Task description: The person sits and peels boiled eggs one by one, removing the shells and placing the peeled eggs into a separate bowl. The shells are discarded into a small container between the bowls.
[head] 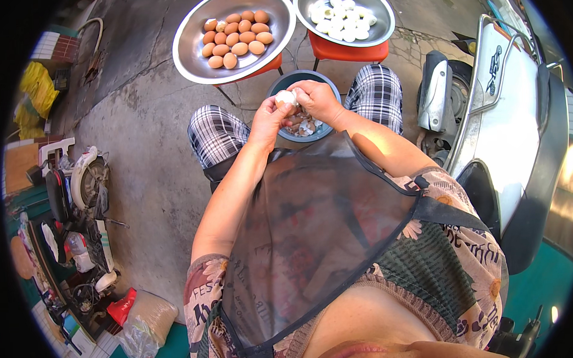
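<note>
My left hand [268, 120] holds a partly peeled egg [285, 98] between thumb and fingers, with white showing on top and brown shell lower down. Against the egg's right side, my right hand [320, 101] has its fingertips pinched at the shell. Both hands are over a blue-grey basin [334, 88] between my knees. Broken eggshells [306, 125] lie inside it. Ahead on the left, a wide steel bowl [187, 59] contains several brown eggs [232, 39], a few of them cracked. A second steel bowl [384, 19] to its right contains several peeled white eggs [342, 20].
Red stools [348, 51] with dark legs support the bowls. A white motor scooter [511, 119] stands close on my right. Further off to the left are another two-wheeler [85, 181], a filled sack [151, 311] and a yellow bag [37, 93]. The concrete floor [140, 184] is cracked.
</note>
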Demonstrator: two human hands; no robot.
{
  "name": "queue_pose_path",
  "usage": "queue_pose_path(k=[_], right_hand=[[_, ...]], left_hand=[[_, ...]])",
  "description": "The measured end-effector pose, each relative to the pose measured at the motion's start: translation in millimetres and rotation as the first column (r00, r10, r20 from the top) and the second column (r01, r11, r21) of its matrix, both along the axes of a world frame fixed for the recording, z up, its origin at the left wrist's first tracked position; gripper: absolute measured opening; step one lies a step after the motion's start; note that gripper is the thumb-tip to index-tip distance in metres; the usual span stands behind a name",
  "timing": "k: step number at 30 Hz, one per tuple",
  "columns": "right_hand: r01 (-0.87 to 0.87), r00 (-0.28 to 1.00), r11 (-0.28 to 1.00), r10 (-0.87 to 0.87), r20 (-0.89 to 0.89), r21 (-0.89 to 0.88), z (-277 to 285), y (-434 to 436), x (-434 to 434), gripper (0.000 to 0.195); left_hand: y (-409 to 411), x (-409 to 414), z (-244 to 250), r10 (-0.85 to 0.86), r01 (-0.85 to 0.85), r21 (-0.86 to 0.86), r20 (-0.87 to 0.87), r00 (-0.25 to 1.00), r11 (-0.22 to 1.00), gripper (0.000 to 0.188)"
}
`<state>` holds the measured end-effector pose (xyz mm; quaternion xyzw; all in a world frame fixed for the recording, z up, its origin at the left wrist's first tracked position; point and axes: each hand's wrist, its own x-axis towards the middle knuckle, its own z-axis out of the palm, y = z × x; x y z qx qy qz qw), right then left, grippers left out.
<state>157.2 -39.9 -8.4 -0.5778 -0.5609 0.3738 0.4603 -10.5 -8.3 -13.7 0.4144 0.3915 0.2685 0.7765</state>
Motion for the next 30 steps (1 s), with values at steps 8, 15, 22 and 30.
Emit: queue_pose_path(k=[8, 15, 22, 30], right_hand=[[0.143, 0.98, 0.985, -0.155, -0.126, -0.1, -5.8, 5.8, 7.7, 0.02], [0.093, 0.983, 0.994, -0.1, 0.154, 0.053, -20.1, 7.0, 11.8, 0.022], [0.002, 0.997, 0.998, 0.003, -0.077, 0.062, -5.5, 4.8, 4.4, 0.027], [-0.104, 0.99, 0.986, 0.09, 0.112, 0.128, -0.8, 1.9, 4.6, 0.027]], left_hand=[[1.5, -2.9, 5.0, 0.05, -0.032, -0.102, 0.177, 0.983, 0.994, 0.035], [1.4, -3.4, 6.9, 0.051, -0.03, -0.114, 0.183, 0.982, 0.993, 0.042], [-0.4, -2.3, 7.7, 0.03, -0.021, -0.063, 0.156, 0.987, 0.998, 0.047], [-0.7, 0.3, -0.8, 0.034, -0.039, 0.077, 0.065, 0.997, 0.996, 0.05]])
